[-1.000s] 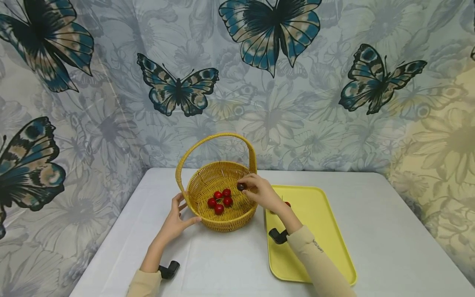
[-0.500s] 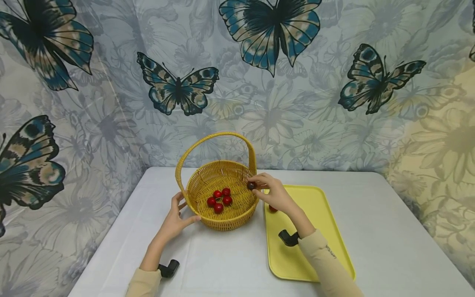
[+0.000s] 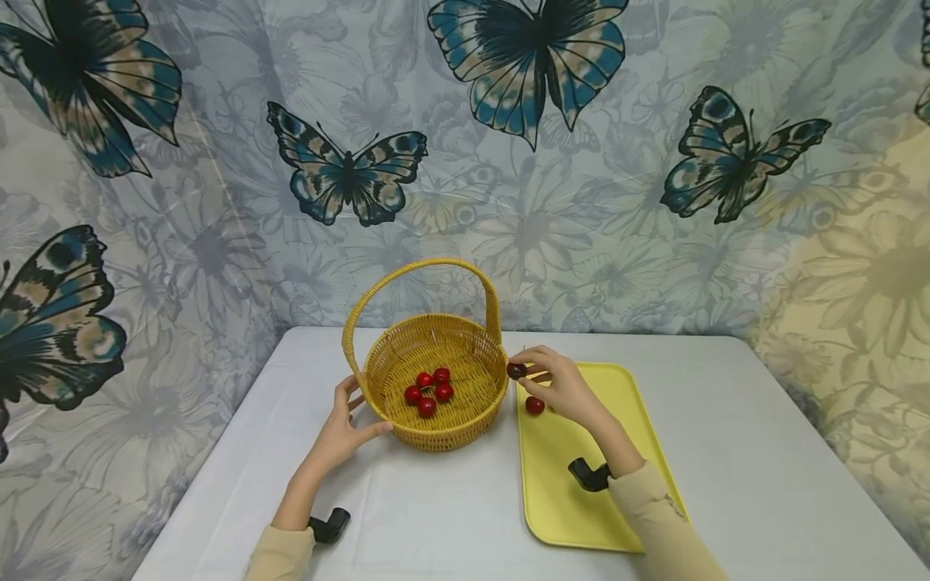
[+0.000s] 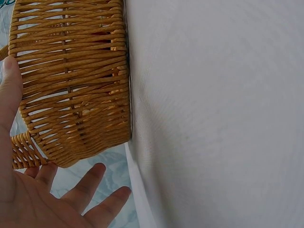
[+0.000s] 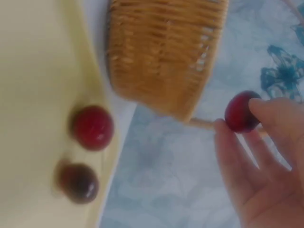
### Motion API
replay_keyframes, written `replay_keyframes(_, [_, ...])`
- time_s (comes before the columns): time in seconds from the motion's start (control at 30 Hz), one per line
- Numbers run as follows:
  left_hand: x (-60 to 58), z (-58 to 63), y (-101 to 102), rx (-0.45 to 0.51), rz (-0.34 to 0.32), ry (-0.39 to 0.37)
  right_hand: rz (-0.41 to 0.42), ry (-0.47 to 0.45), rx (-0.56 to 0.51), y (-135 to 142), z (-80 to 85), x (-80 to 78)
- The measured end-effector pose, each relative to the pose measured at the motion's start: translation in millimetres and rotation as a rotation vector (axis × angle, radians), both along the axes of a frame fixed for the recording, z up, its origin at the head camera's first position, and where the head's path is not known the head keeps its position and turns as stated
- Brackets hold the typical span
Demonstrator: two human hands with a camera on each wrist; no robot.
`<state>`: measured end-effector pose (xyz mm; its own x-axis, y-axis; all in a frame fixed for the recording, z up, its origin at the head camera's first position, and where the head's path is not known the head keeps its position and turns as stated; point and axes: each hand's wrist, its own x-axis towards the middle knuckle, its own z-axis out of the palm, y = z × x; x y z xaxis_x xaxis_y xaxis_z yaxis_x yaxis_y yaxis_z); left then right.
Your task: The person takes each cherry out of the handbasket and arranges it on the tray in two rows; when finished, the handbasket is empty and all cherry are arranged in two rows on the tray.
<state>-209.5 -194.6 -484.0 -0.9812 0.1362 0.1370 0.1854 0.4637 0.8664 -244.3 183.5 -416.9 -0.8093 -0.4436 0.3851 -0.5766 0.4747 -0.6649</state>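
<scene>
A yellow wicker basket (image 3: 436, 440) with a tall handle stands on the table, several red cherries (image 3: 426, 407) lying on its floor. My left hand (image 3: 345, 432) holds the basket's left side, thumb at the front rim and fingertips by the handle's foot; in the left wrist view, two fingers of the left hand (image 4: 57, 197) spread free below the basket. Just outside the right rim, my right hand (image 3: 563, 387) pinches a dark red cherry (image 3: 517, 371) between thumb and fingers. In the right wrist view, a red cherry (image 5: 92, 128) and a darker cherry (image 5: 78, 183) lie on the tray.
A yellow tray (image 3: 581, 508) lies right of the basket, partly under the right forearm. White cloth covers the table (image 3: 421, 516). A butterfly-print backdrop (image 3: 538, 242) rises behind the table.
My right hand has moved right with the dark cherry, from above the basket to outside its rim. A red cherry on the tray now shows fully. The left hand and basket stay put.
</scene>
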Motion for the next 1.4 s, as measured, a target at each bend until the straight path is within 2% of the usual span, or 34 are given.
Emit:
replay_keyframes(0.33, [-0.9, -0.9, 1, -0.012, -0.001, 0.007, -0.072, -0.009, 0.032, 37, -13.0, 1.4])
replay_keyframes(0.6, [0.1, -1.0, 0, -0.019, 0.011, -0.006, -0.109, 0.028, 0.082, 66, -23.6, 0.8])
replay_keyframes(0.8, [-0.1, -1.3, 0, -0.021, 0.010, -0.008, -0.088, 0.012, 0.098, 82, -30.4, -0.3])
replay_keyframes(1.1, [-1.5, -4.3, 0, -0.021, 0.008, 0.000, -0.097, -0.034, 0.204, 98, -43.9, -0.3])
replay_keyframes(1.4, [-1.7, -5.1, 0, -0.022, 0.011, 0.008, -0.066, -0.097, 0.210, 105, -54.7, -5.9])
